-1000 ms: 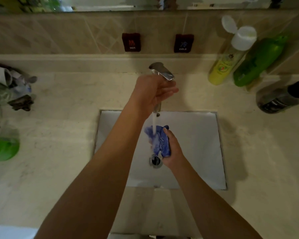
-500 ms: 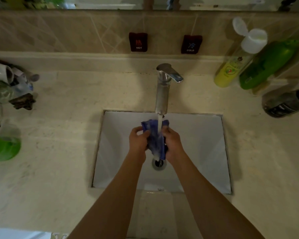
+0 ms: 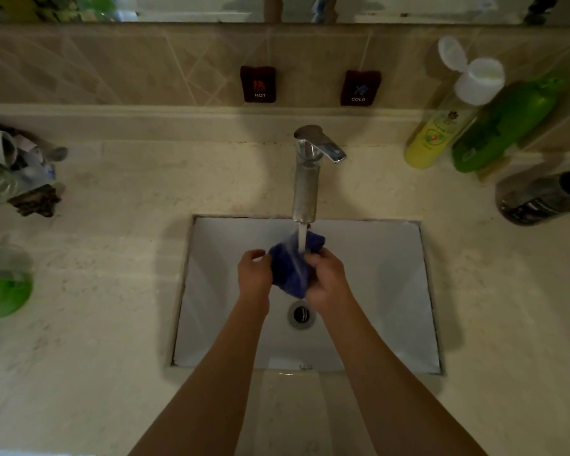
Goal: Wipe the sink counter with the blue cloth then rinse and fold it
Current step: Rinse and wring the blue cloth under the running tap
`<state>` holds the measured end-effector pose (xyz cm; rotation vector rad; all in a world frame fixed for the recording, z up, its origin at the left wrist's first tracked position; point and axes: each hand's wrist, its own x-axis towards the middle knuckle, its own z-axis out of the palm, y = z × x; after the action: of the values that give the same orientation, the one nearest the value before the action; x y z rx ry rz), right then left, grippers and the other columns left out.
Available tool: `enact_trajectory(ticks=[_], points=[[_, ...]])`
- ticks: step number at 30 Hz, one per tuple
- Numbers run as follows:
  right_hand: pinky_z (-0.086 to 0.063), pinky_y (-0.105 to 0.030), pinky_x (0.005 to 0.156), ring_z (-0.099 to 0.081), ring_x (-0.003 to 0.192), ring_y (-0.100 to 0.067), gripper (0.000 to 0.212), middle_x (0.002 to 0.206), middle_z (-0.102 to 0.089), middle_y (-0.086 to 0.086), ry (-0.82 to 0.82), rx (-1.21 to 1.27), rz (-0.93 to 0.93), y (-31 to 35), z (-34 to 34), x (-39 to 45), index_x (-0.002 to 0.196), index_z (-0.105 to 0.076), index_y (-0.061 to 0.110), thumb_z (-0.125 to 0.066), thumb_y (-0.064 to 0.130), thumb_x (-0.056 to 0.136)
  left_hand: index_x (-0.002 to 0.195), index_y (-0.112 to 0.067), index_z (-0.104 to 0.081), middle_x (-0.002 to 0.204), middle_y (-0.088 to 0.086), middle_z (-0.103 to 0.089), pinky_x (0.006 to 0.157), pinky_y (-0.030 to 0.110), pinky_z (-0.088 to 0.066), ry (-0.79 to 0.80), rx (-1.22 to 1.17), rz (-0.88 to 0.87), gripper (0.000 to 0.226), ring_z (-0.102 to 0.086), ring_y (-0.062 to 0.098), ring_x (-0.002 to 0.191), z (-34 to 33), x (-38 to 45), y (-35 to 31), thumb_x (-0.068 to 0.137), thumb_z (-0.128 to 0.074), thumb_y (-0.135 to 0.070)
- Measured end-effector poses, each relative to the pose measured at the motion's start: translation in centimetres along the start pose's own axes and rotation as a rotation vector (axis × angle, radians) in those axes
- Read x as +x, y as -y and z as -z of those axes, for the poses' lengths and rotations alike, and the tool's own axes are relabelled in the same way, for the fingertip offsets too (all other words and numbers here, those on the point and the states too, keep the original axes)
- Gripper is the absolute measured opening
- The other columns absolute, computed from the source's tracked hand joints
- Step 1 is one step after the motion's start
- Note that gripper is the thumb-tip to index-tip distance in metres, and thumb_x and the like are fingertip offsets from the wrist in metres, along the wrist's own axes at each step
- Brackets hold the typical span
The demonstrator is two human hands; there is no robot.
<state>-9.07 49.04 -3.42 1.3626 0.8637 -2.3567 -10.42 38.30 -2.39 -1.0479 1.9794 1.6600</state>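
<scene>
The sink basin is sunk into the counter, with the faucet behind it and the drain in its floor. Both hands hold the cloth over the basin under the spout: left hand on its left, right hand on its right. Three bottles stand at the counter's back right.

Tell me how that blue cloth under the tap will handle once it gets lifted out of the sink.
The blue cloth is bunched between the left hand and right hand, so it is probably floppy and will sag. Water from the faucet runs straight onto it, so it is likely soaked, heavier than it looks, and will drip into the sink.
</scene>
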Motion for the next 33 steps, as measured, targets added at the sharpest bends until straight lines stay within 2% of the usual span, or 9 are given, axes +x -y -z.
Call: enact_trajectory(ticks=[5, 10, 14, 18, 21, 26, 30, 31, 33], points=[[-0.056, -0.058, 0.088, -0.071, 0.097, -0.039, 0.013, 0.108, -0.071, -0.025, -0.042, -0.262, 0.154, 0.2, 0.6, -0.4, 0.105, -0.068, 0.002, -0.062, 0.001, 0.093, 0.1, -0.009, -0.07, 0.096, 0.012, -0.074, 0.076, 0.035, -0.059, 0.29, 0.014, -0.042, 0.027, -0.071, 0.023, 0.088, -1.8, -2.3, 0.0, 0.097, -0.055, -0.031], [-0.06, -0.034, 0.066, -0.073, 0.082, -0.027, 0.025, 0.084, -0.075, -0.008, -0.023, -0.503, 0.319, 1.8, 0.5, -1.5, 0.085, -0.073, 0.018, -0.055, 0.005, 0.098, 0.077, -0.012, -0.07, 0.084, 0.015, -0.073, 0.085, 0.05, -0.058, 0.181, -0.042, -0.064, 0.025, -0.071, 0.031, 0.086, -1.5, -2.0, 0.8, 0.097, -0.056, -0.017], [-0.057, -0.046, 0.091, -0.067, 0.098, -0.026, 0.014, 0.104, -0.069, -0.008, -0.146, -0.677, 0.469, 3.4, 1.3, -0.6, 0.1, -0.065, 0.016, -0.057, 0.007, 0.095, 0.084, -0.017, -0.069, 0.091, 0.012, -0.072, 0.088, 0.048, -0.057, 0.153, -0.148, -0.005, 0.023, -0.069, 0.034, 0.094, -0.8, -1.9, 0.1, 0.098, -0.051, -0.013], [-0.055, -0.035, 0.084, -0.066, 0.091, -0.023, 0.016, 0.094, -0.068, -0.005, -0.091, -0.895, 0.562, 3.8, 1.6, -0.9, 0.092, -0.064, 0.011, -0.058, -0.003, 0.088, 0.099, -0.012, -0.073, 0.102, 0.015, -0.073, 0.094, 0.049, -0.054, 0.166, -0.167, 0.033, 0.029, -0.068, 0.033, 0.098, -1.2, -1.6, -0.5, 0.098, -0.044, -0.014], [-0.055, -0.038, 0.077, -0.069, 0.085, -0.027, 0.019, 0.088, -0.073, -0.011, 0.014, -1.037, 0.597, 2.6, 1.8, -1.5, 0.087, -0.073, 0.004, -0.056, -0.006, 0.086, 0.095, -0.011, -0.07, 0.097, 0.017, -0.071, 0.09, 0.046, -0.054, 0.184, -0.299, 0.112, 0.029, -0.067, 0.033, 0.091, -2.0, -1.9, -1.1, 0.101, -0.042, -0.016], [-0.052, -0.036, 0.072, -0.061, 0.083, -0.027, 0.016, 0.09, -0.066, -0.012, 0.037, -0.817, 0.53, 1.4, 4.1, -2.4, 0.099, -0.063, -0.002, -0.052, -0.011, 0.09, 0.105, -0.001, -0.065, 0.095, 0.017, -0.067, 0.076, 0.04, -0.055, 0.194, -0.513, 0.243, 0.023, -0.064, 0.032, 0.088, -2.2, -2.4, -1.7, 0.099, -0.05, -0.017], [-0.059, -0.046, 0.082, -0.07, 0.091, -0.034, 0.016, 0.099, -0.071, -0.022, 0.081, -0.787, 0.486, 1.2, 4.5, -2.8, 0.105, -0.063, -0.005, -0.063, -0.006, 0.089, 0.089, 0.004, -0.062, 0.084, 0.019, -0.066, 0.057, 0.03, -0.059, 0.262, -0.634, 0.281, 0.022, -0.062, 0.03, 0.078, -1.6, -2.6, -2.4, 0.096, -0.042, -0.003], [-0.058, -0.043, 0.077, -0.07, 0.084, -0.032, 0.01, 0.093, -0.071, -0.024, 0.075, -0.802, 0.523, 1.3, 4.3, -2.9, 0.1, -0.065, -0.005, -0.062, -0.003, 0.091, 0.09, 0.004, -0.06, 0.087, 0.02, -0.064, 0.06, 0.029, -0.059, 0.277, -0.665, 0.282, 0.021, -0.062, 0.031, 0.08, -1.5, -2.5, -2.4, 0.093, -0.04, 0.0], [-0.051, -0.035, 0.067, -0.063, 0.071, -0.023, 0.011, 0.082, -0.068, -0.026, 0.05, -0.819, 0.59, 1.9, 3.8, -2.9, 0.087, -0.065, -0.006, -0.058, 0.0, 0.093, 0.094, 0.002, -0.055, 0.101, 0.021, -0.058, 0.089, 0.03, -0.055, 0.312, -0.749, 0.263, 0.024, -0.057, 0.036, 0.095, -1.1, -2.0, -2.0, 0.078, -0.038, 0.009]])
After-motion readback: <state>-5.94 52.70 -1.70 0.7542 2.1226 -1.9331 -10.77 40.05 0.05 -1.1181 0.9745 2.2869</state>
